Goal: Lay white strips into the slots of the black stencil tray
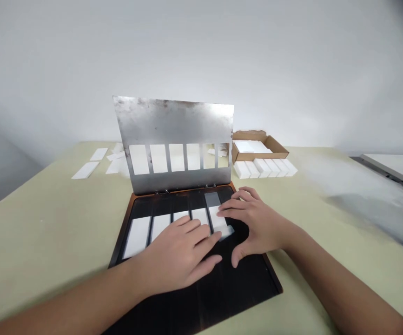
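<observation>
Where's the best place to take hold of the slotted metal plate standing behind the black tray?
Likely its top edge, near the middle, coming from your side. The plate stands on hinges along its bottom edge, so the top is free and farthest from them, and it's solid metal there, above the row of slots.

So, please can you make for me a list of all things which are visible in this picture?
metal plate: one, grey, upright, hinged at the black board's far edge, six rectangular windows
black board: one, black with copper-coloured rim, on the table
white strips: five, white, on the black board
grey piece: one, grey, at the board's far end
cardboard box: one, brown, open, holding white pieces, right of the plate
white blocks: about six, white, in a row before the box
loose white pieces: several, white, on the table left of the plate
table: one, pale green, under everything
left hand: one, over the strips
right hand: one, fingers on the rightmost strip
</observation>
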The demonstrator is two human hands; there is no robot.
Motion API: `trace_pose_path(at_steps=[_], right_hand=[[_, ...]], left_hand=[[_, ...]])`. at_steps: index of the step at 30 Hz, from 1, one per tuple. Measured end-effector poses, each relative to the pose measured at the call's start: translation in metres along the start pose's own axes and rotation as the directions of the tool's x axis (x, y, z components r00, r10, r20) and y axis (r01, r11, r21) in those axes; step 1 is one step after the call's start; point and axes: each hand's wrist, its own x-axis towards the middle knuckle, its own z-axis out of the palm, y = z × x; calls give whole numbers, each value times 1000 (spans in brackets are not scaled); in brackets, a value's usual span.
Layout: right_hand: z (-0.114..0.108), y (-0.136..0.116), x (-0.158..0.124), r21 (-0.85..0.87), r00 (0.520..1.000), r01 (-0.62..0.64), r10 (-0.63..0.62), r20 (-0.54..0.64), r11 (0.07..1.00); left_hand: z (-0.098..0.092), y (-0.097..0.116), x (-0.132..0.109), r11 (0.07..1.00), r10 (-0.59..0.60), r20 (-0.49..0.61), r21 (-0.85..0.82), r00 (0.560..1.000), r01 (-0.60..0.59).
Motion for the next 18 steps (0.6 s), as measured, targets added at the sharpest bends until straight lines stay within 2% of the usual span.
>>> trace_pose_path(at_steps=[4,8,10,13,18], right_hand=[[2,-1,1,-27,1000,-7,7,1,1000],[2,-3,4,-24,1000,-22,22,-12,999],[3,-2,4,-10,999,-32,32,-27,999],[6,0,4,0,998,-40,40,-49,999],[10,4,3,4,996,-45,45,-77,999]], left_hand=[[3,-3,-3,996,-85,6,-9,996,85],[-1,-3,-4,988,-145,-102,-63,984,139],[-4,-3,-3,991,-90,-111,-105,990,78],[-7,-1,0,988,47,-15,-145,999,-49],[-6,-1,4,988,9,34,-155,999,-3]])
